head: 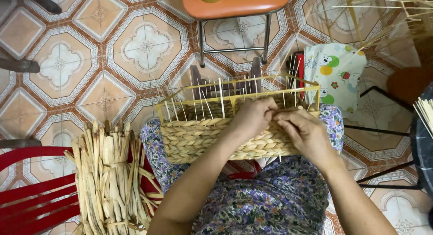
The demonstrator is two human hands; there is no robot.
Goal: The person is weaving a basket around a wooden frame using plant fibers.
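Observation:
A half-woven basket (194,138) of braided straw rests on my lap, its yellow frame and thin upright stakes (222,97) standing above the woven wall. My left hand (253,117) grips the top of the woven wall near the middle, fingers curled on the braid. My right hand (304,131) sits right beside it, pinching the straw braid at the rim. Both hands touch each other at the weave's upper edge.
A tied bundle of dried straw (110,176) leans on a red plastic chair (31,190) at my left. An orange stool (234,5) stands ahead on the tiled floor. A printed cloth (336,70) lies at the right, with thin sticks (424,111) beyond.

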